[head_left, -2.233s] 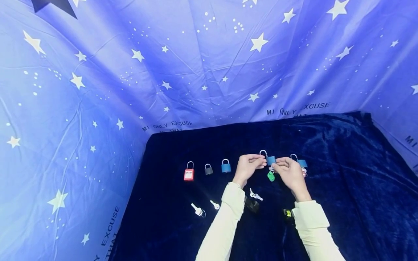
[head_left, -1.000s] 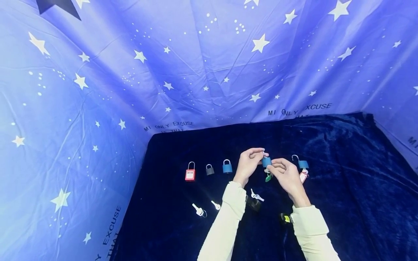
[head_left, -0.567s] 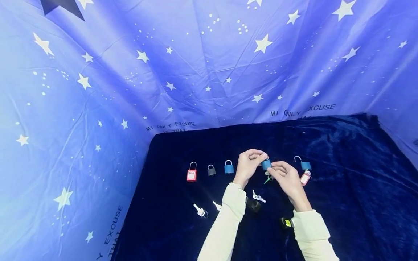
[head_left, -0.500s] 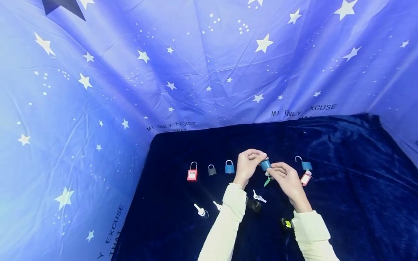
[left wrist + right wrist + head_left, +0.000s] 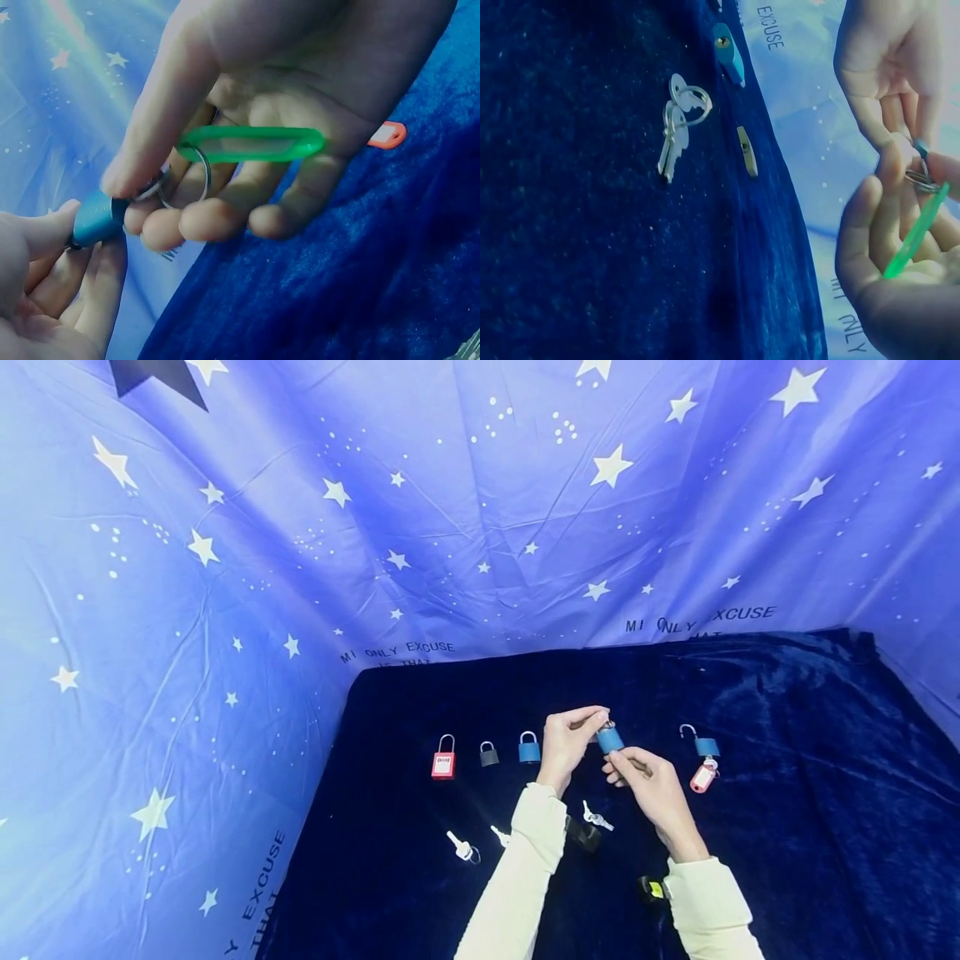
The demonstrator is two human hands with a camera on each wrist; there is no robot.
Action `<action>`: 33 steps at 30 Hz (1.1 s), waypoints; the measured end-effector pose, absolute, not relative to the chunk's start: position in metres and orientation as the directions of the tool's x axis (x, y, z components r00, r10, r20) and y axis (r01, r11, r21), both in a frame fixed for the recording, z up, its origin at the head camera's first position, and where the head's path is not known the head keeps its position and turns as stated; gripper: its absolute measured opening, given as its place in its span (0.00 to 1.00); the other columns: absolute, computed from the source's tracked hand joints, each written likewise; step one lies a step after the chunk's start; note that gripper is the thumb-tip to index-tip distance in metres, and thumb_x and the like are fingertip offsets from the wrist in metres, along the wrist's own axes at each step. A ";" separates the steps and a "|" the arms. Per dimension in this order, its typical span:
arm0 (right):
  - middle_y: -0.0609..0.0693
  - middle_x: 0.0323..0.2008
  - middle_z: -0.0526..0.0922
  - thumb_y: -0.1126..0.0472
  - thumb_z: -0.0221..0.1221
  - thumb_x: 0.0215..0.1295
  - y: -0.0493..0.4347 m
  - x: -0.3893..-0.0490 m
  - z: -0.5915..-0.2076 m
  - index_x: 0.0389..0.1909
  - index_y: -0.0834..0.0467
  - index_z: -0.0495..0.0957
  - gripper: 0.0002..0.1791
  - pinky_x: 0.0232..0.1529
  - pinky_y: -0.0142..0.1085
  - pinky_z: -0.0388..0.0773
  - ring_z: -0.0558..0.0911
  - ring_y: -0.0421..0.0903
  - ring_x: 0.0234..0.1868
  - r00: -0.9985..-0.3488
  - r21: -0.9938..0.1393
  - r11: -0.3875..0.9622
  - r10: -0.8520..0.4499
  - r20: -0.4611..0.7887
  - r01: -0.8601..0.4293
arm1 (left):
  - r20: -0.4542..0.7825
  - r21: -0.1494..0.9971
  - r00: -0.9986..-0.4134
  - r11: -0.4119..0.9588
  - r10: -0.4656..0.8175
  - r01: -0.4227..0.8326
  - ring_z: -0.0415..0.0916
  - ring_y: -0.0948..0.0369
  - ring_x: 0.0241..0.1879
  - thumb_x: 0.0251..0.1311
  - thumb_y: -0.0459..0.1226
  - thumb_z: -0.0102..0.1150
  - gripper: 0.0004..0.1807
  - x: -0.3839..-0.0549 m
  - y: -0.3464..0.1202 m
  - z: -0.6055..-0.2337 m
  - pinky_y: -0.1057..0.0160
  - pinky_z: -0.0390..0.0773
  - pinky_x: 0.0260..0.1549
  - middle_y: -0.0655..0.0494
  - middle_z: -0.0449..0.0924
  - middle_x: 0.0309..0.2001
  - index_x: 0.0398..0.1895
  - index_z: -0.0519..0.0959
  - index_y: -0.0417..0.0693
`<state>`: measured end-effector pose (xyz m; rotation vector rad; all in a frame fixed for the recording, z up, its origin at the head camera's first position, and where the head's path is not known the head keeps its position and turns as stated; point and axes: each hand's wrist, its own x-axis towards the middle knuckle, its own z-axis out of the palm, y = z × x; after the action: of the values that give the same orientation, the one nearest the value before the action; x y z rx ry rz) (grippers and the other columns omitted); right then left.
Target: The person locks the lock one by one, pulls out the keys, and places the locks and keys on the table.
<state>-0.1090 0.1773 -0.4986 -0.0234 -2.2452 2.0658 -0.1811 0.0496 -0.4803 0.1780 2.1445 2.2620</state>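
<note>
My left hand [image 5: 564, 750] holds a small blue padlock [image 5: 611, 741] tilted above the dark cloth, its thumb and fingers at the shackle end. Only a bit of the shackle shows past the fingertips. At the lower end of the padlock, my right hand [image 5: 656, 785] pinches the key; the left wrist view shows the thumb pressed on it. A key ring [image 5: 208, 176] and a green key tag [image 5: 255, 142] lie against that hand's curled fingers and palm. From the head view the tag is hidden. Whether the key sits fully inside the lock cannot be told.
Left of the hands stand a red padlock [image 5: 443, 765], a small dark padlock [image 5: 489, 758] and another blue padlock [image 5: 529, 752]. Right lies an opened blue padlock [image 5: 707, 747] with a red tag [image 5: 703, 778]. Loose keys [image 5: 597, 817] lie nearer, on the dark blue cloth [image 5: 390, 893].
The held padlock's raised shackle has gone down behind the left fingers, and the padlock has tilted. My right hand has dropped slightly, and the green tag, earlier hanging below, is now within it.
</note>
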 end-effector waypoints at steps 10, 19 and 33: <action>0.48 0.26 0.86 0.58 0.57 0.73 0.175 -0.107 -0.506 0.40 0.76 0.78 0.20 0.30 0.31 0.80 0.83 0.38 0.25 -0.981 -0.995 0.084 0.183 0.064 -0.050 | 0.119 0.987 -0.981 0.090 0.155 0.134 0.86 0.67 0.28 0.64 0.37 0.64 0.10 -0.177 0.050 -0.479 0.69 0.84 0.31 0.47 0.89 0.36 0.41 0.88 0.40; 0.44 0.23 0.86 0.59 0.59 0.72 0.175 -0.106 -0.502 0.41 0.76 0.79 0.19 0.33 0.30 0.79 0.85 0.43 0.25 -0.956 -0.999 -0.001 0.292 0.034 -0.035 | 0.256 0.878 -0.951 0.368 0.175 0.305 0.75 0.81 0.29 0.64 0.41 0.63 0.08 -0.175 0.061 -0.466 0.83 0.73 0.33 0.58 0.89 0.35 0.38 0.89 0.50; 0.51 0.25 0.87 0.62 0.59 0.71 0.173 -0.117 -0.476 0.42 0.74 0.81 0.15 0.32 0.27 0.78 0.85 0.41 0.26 -0.951 -0.998 0.038 0.302 0.062 -0.053 | 0.036 0.996 -0.914 0.063 0.405 0.067 0.88 0.59 0.31 0.66 0.41 0.62 0.15 -0.202 0.043 -0.457 0.55 0.86 0.40 0.48 0.88 0.44 0.52 0.84 0.43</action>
<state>-0.1165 0.1733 -0.4764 -0.2555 -2.0602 2.0006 -0.2015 0.0430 -0.4566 0.4787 2.0896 1.9337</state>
